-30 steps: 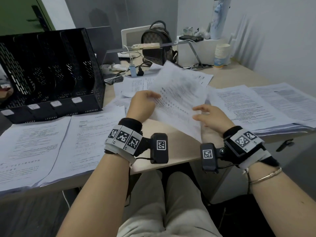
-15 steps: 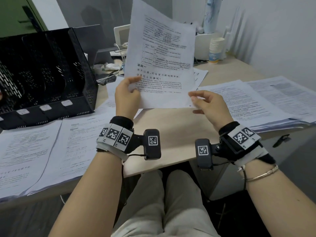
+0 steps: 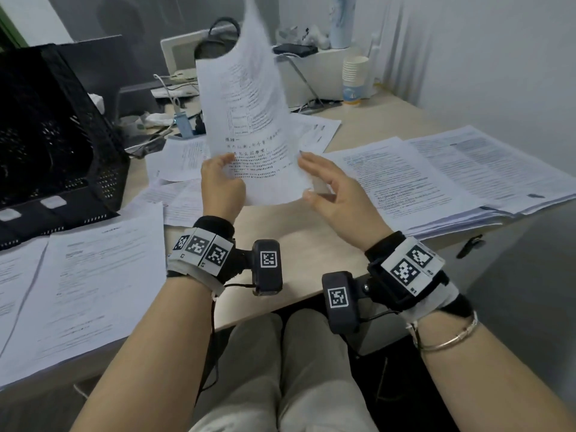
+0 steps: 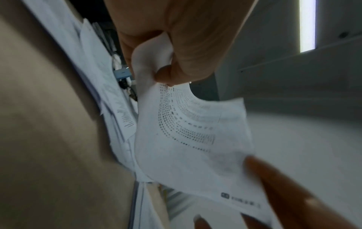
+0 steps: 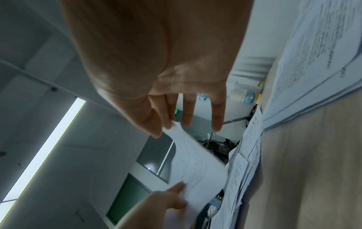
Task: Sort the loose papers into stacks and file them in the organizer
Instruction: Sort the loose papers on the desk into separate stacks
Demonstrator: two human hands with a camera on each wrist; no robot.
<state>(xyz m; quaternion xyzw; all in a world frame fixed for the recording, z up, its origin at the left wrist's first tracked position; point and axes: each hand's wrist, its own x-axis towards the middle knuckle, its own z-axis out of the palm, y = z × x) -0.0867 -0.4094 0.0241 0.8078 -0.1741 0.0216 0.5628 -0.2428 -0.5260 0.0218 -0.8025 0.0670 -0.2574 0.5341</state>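
Note:
A printed sheet (image 3: 252,126) stands upright over the desk, its top curling back and blurred. My left hand (image 3: 226,173) pinches its lower left edge; the left wrist view shows thumb and finger (image 4: 162,74) closed on the sheet (image 4: 186,139). My right hand (image 3: 311,179) is at the lower right corner with straight, spread fingers. In the right wrist view the sheet's (image 5: 195,162) edge only touches those fingertips (image 5: 170,122). The black mesh organizer (image 3: 62,135) stands at the far left. Sorted paper stacks lie at the right (image 3: 436,182) and front left (image 3: 78,275).
Loose sheets (image 3: 180,157) lie in the desk's middle behind my hands. A stack of paper cups (image 3: 353,79), a bag (image 3: 218,35), cables and a small blue device (image 3: 184,126) crowd the back. The bare desk's front edge (image 3: 280,307) is just under my wrists.
The sheet came up off the desk and was held upright by both hands. Now its top bends back and my right hand's fingers have straightened off the lower right corner.

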